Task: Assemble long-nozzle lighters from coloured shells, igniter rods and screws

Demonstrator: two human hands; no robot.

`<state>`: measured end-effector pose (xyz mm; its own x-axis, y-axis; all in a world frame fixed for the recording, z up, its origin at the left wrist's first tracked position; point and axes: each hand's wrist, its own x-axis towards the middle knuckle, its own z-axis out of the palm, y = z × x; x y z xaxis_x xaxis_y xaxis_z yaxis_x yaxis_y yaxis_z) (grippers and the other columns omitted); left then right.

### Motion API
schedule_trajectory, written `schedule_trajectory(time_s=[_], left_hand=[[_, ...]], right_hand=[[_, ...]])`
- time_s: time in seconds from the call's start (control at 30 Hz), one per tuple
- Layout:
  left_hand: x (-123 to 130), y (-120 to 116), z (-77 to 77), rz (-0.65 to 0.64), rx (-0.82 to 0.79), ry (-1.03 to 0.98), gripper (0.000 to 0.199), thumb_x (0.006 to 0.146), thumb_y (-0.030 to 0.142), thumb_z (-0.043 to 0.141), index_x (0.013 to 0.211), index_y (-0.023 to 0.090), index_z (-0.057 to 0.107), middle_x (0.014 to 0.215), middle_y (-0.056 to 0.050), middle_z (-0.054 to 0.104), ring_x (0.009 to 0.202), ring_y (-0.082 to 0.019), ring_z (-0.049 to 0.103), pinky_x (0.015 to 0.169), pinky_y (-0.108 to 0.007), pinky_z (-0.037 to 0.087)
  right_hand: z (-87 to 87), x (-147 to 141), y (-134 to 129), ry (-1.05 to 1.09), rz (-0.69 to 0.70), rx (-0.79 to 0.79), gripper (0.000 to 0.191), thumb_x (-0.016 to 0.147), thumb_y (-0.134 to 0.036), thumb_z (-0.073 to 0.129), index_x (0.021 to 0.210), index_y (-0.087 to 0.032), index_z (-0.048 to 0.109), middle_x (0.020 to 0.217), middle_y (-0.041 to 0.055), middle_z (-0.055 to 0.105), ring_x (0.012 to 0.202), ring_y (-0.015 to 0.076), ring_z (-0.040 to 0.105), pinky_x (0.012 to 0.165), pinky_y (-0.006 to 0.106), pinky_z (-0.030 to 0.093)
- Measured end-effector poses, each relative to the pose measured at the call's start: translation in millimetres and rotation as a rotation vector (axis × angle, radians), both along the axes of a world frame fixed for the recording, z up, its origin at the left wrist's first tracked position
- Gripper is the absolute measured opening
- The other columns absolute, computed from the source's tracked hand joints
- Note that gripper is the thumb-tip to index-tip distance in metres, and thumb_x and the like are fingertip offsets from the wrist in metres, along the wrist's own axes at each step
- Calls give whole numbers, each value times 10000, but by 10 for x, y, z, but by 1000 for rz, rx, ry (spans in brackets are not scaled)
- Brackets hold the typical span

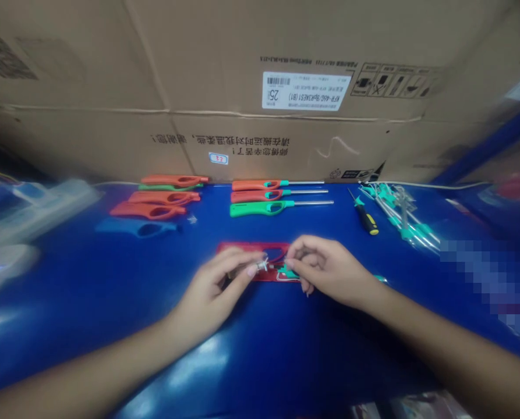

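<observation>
A red lighter casing lies on the table beneath both hands, partly covered by them. My left hand is closed, with a small part with a white and metallic end between thumb and forefinger. To its right, my right hand is closed in a pinch over the casing's right portion. Whatever sits in those fingertips is too small to make out. A teal piece and a thin white wire show beside the right fingertips.
Finished-looking lighters line up behind the casing. Orange, green and blue handle shells lie left. A screwdriver and bagged metal tubes with teal fittings are at right. A power strip lies far left; a cardboard wall stands behind.
</observation>
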<state>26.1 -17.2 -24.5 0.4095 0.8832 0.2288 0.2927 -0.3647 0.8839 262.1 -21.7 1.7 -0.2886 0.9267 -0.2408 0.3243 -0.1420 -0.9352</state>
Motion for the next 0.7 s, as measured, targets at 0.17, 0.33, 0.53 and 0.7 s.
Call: schedule_trajectory(time_s=[0.17,0.33,0.53,0.7], left_hand=[[-4,-10,14,17,35,0,201,959,264,633,1124,257,746,1103,-18,757,1003,-143,694,899,-222,531],[-20,-6,13,51,65,33,207,917,243,681,1108,251,760,1082,-15,775,985,-151,717,903,-229,553],[-18,12,9,52,-17,36,185,888,265,717,1061,257,782,1044,1,794,933,-149,748,866,-205,575],[0,27,48,43,2,25,159,881,248,726,1023,255,797,1013,6,799,906,-135,750,858,-186,575]], right_hand=[[-17,-25,-9,79,-51,100,151,886,-313,664,889,-181,592,605,-52,592,506,87,616,517,195,513],[-76,-54,-22,109,-65,176,165,888,-324,674,876,-164,632,628,-19,636,543,101,652,544,202,553],[-177,-13,59,123,25,230,140,883,-285,686,860,-147,693,793,12,645,553,77,648,522,187,568],[-184,15,86,145,105,195,141,899,-276,667,902,-146,722,833,19,627,569,77,633,507,193,564]])
